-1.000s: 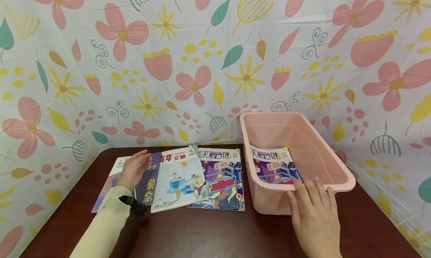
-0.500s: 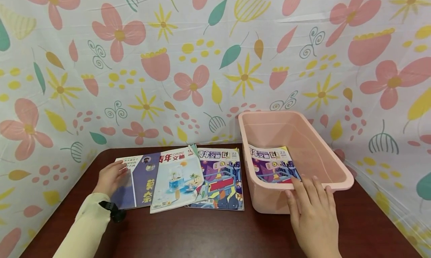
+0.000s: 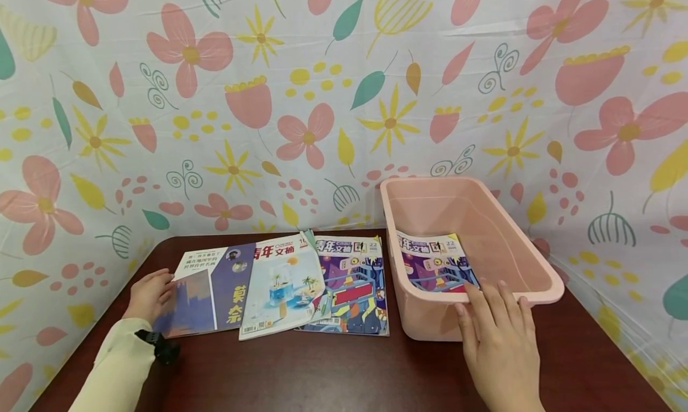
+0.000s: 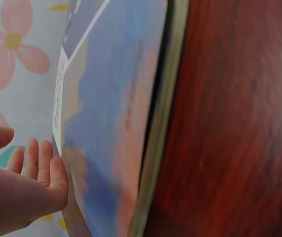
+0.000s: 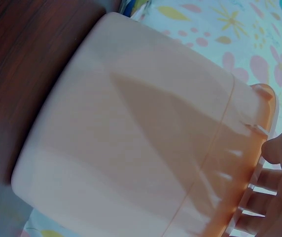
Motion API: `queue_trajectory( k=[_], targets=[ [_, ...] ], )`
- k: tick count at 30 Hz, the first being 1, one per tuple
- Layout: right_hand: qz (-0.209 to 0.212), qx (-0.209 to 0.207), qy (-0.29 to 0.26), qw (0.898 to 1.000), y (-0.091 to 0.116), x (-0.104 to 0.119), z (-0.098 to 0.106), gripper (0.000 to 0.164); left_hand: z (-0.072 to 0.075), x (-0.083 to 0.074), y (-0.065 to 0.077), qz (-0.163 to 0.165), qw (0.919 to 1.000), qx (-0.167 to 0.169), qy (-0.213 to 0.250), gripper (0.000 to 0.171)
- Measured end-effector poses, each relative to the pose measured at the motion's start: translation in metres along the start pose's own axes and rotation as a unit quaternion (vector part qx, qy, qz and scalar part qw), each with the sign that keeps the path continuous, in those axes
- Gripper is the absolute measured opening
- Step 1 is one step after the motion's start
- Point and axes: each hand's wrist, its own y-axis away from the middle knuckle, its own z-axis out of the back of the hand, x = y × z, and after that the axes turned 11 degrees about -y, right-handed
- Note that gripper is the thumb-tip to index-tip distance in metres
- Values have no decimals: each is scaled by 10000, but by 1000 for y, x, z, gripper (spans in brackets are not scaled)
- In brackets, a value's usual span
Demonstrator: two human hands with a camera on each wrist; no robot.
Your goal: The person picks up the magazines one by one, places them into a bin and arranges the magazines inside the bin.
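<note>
My left hand is at the left edge of a blue-and-purple art book on the table. In the left wrist view, the left fingers are loosely extended beside the book's edge, thumb apart; whether they touch it is unclear. My right hand holds the near rim of a pink plastic bin, fingers over the rim and thumb on its outer side. A purple-covered magazine lies inside the bin. To the right of the art book, a white-and-blue magazine partly overlaps a purple magazine.
The dark wooden table carries the books and the bin. A floral cloth stands as a backdrop behind and at the sides. The bin's walls rise well above the magazine inside it.
My left hand has moved leftward off the art book's cover to its left edge, uncovering the cover. The right hand has stayed on the bin's rim. The magazines have not moved noticeably.
</note>
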Motion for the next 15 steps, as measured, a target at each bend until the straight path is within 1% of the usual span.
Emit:
queue_trajectory(
  k=[3,6,9,15],
  targets=[
    [-4,11,1,10000,0,0,0,58,5,4,-3,-51,9997,-104,-207,58],
    [-11,16,2,10000,0,0,1,58,8,6,-5,-123,9993,-132,-333,59],
    [-16,13,-8,10000,1,0,1,58,11,7,-5,-179,9991,-35,-380,61],
    [-3,6,4,10000,0,0,0,57,15,8,-5,-122,9992,232,-312,64]
  ],
)
